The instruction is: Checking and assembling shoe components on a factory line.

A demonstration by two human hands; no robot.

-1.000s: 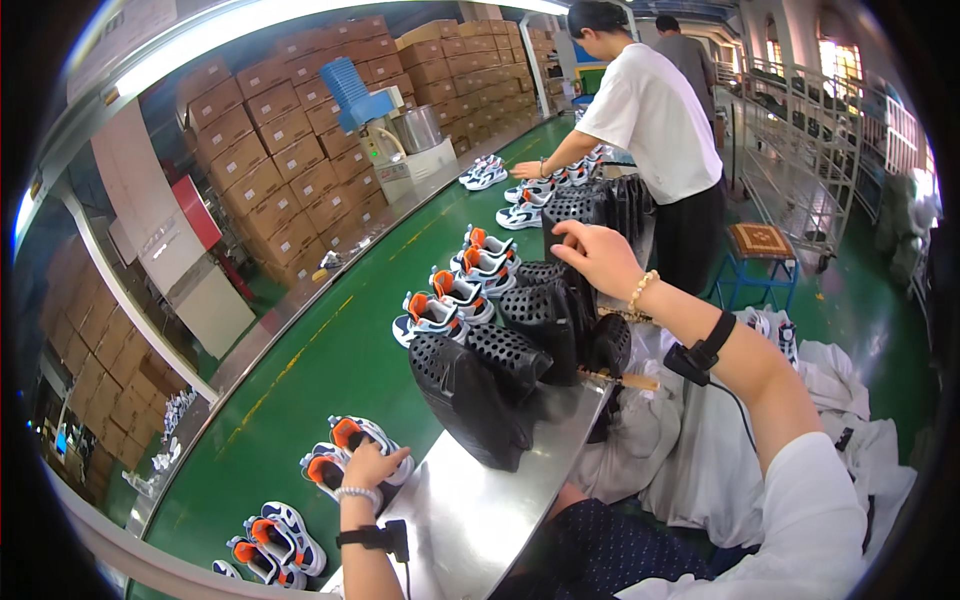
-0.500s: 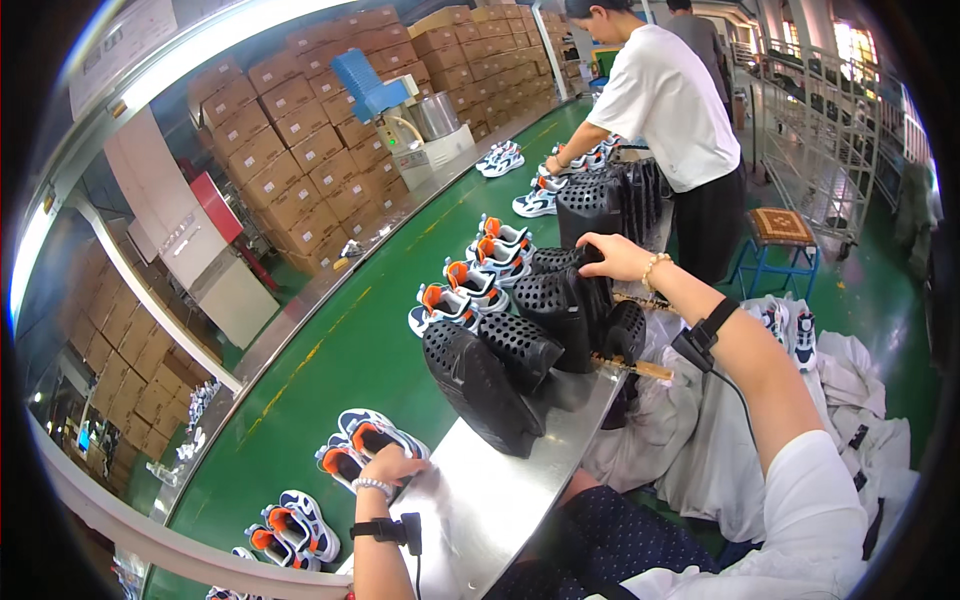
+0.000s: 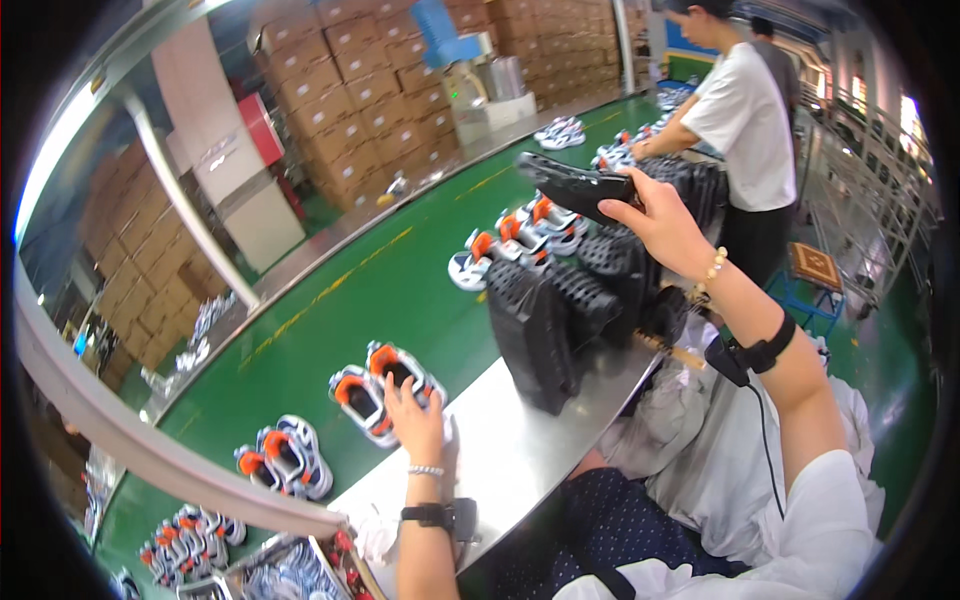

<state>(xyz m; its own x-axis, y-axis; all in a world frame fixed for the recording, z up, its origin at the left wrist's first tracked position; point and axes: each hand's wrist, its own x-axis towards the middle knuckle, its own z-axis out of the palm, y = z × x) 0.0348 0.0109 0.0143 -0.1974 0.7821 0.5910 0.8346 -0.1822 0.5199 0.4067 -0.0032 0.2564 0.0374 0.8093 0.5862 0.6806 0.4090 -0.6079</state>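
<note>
My right hand (image 3: pixel 660 220) is raised, its fingers wrapped round one end of a long black plastic piece (image 3: pixel 570 187) held nearly level. Its shape is partly blurred. Below it stand several black perforated plastic pieces (image 3: pixel 530 335) in a cluster at the steel ledge. Nearer to me, my left hand (image 3: pixel 415 425) reaches over a white and navy sneaker with orange lining (image 3: pixel 385 358). The fingers are spread and touch the shoe around its opening. A matching sneaker (image 3: pixel 355 400) lies close on its left.
Sneaker pairs (image 3: pixel 285 455) line the green conveyor belt (image 3: pixel 350 280), beside a steel ledge (image 3: pixel 480 490). An open box of small parts (image 3: pixel 290 575) sits at lower left, under a pale curved bar (image 3: pixel 180 455). Another person (image 3: pixel 755 120) works farther along; a stool (image 3: pixel 815 265) stands behind.
My right hand has lifted a black piece up from the cluster. My left hand has shifted its fingers onto the sneaker's opening, and the shoe pair has turned slightly. The view has swung left.
</note>
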